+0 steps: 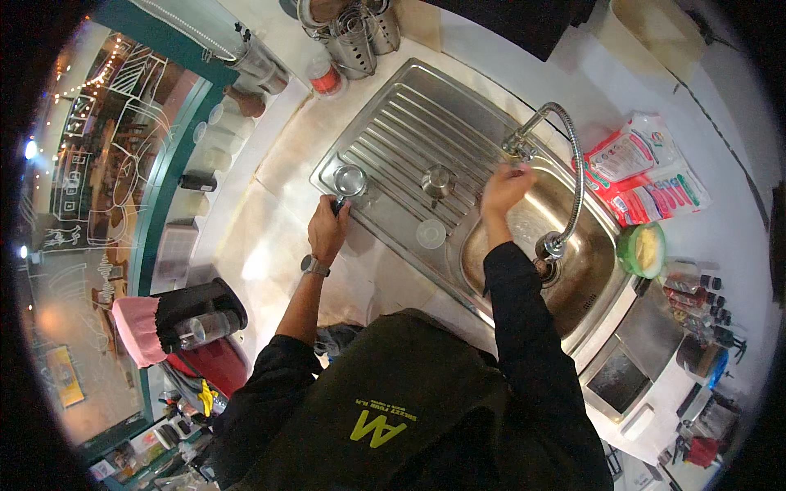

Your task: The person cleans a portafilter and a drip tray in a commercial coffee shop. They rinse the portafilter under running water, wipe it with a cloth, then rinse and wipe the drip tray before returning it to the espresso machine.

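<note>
My left hand (327, 227) grips the dark handle of a round metal cup (350, 180), perhaps a small pan or strainer, at the near left corner of the steel drainboard (424, 116). Over the left side of the sink basin (589, 294), my right hand (506, 189) is blurred, just below the tap's valve (519, 146); whether it touches the valve or holds anything is unclear. A flexible metal spout (578, 166) arches down into the basin. Between my hands, a small steel pitcher (438, 181) and a clear round cup or lid (431, 234) stand on the drainboard.
Right of the sink lie red and white plastic packages (645, 172) and a green bowl (641, 250) with something yellow in it. Several bottles (691, 283) stand beyond. Perforated steel holders (355, 52) and a red-labelled jar (325, 78) are at the back. A black bin (230, 301) stands at left.
</note>
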A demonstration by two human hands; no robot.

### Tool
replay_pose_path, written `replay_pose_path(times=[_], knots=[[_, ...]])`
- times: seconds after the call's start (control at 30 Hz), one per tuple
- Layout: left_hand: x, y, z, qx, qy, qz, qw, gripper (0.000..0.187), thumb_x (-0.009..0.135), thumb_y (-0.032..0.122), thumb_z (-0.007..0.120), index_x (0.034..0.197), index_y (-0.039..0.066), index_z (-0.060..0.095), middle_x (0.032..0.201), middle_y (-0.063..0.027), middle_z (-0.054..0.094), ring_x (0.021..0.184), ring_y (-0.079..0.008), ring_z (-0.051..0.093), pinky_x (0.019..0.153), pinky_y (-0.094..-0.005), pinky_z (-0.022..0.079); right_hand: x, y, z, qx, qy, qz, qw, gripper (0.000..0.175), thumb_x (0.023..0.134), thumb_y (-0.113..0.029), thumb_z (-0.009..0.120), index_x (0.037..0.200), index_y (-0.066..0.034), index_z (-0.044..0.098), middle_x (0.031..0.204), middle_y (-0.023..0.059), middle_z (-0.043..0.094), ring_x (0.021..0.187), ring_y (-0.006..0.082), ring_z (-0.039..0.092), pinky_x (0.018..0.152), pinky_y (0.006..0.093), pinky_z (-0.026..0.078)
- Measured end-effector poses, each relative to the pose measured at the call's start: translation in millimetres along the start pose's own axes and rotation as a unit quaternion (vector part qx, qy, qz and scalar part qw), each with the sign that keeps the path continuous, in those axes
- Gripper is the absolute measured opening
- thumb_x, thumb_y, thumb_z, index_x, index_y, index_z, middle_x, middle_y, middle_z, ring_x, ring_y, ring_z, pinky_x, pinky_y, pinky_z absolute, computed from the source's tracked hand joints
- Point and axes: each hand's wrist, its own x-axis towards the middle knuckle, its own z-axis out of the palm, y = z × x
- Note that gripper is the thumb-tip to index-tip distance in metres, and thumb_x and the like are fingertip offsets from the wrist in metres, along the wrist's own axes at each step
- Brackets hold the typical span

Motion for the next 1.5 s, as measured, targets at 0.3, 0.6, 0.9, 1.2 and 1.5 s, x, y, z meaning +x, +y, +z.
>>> replay_pose_path(times=[0.3,0.6,0.9,1.2,1.5], knots=[[-5.8,-10.4,-11.9,0.052,0.023,0.093,0.994,0.043,0.097,0.032,0.070,0.121,0.000,0.054,0.113,-0.0208,0.065,0.096,-0.0379,0.066,0.081,-0.0462,0.052,26.3,-41.7,-70.1,0.356,-0.297,0.344,0.816,0.019,0.095,-0.020,0.064,0.085,-0.0043,0.065,0.066,0.0011,0.054,0.052,0.0130,0.048,0.048,0.0313,0.041],[-99.0,-4.2,-128.7,-0.113,0.037,-0.031,0.992,0.029,0.100,0.025,0.069,0.114,0.001,0.061,0.099,-0.0129,0.071,0.081,-0.0250,0.070,0.070,-0.0348,0.056,22.8,-40.6,-281.1,0.536,-0.636,0.330,0.446,0.033,0.099,-0.031,0.066,0.122,-0.0080,0.064,0.081,0.0141,0.070,0.066,0.0290,0.070,0.043,0.0433,0.051],[-400.4,-7.3,-151.4,-0.089,0.093,-0.234,0.964,0.018,0.098,0.017,0.067,0.107,0.002,0.066,0.094,-0.0139,0.074,0.081,-0.0250,0.072,0.076,-0.0373,0.057,-167.0,-84.5,-259.4,-0.047,-0.688,-0.184,0.701,0.032,0.096,-0.020,0.069,0.125,-0.0064,0.071,0.103,0.0161,0.077,0.091,0.0280,0.074,0.088,0.0402,0.056],[-701.9,76.3,-161.8,-0.063,0.166,-0.426,0.887,0.026,0.099,0.028,0.064,0.101,0.002,0.066,0.092,-0.0193,0.073,0.086,-0.0383,0.071,0.077,-0.0475,0.055,-406.9,-91.2,-231.1,0.015,-0.604,-0.594,0.532,0.058,0.096,-0.035,0.069,0.148,-0.0141,0.053,0.151,0.0237,0.049,0.139,0.0474,0.044,0.117,0.0547,0.034],[-885.0,41.7,-152.3,-0.060,0.355,-0.587,0.725,0.028,0.095,0.030,0.067,0.098,0.002,0.068,0.091,-0.0202,0.074,0.086,-0.0384,0.071,0.077,-0.0474,0.055,-566.8,-110.0,-306.2,0.068,-0.940,-0.020,0.335,0.038,0.098,-0.015,0.071,0.131,0.0026,0.064,0.120,0.0118,0.070,0.107,0.0199,0.065,0.094,0.0333,0.051]])
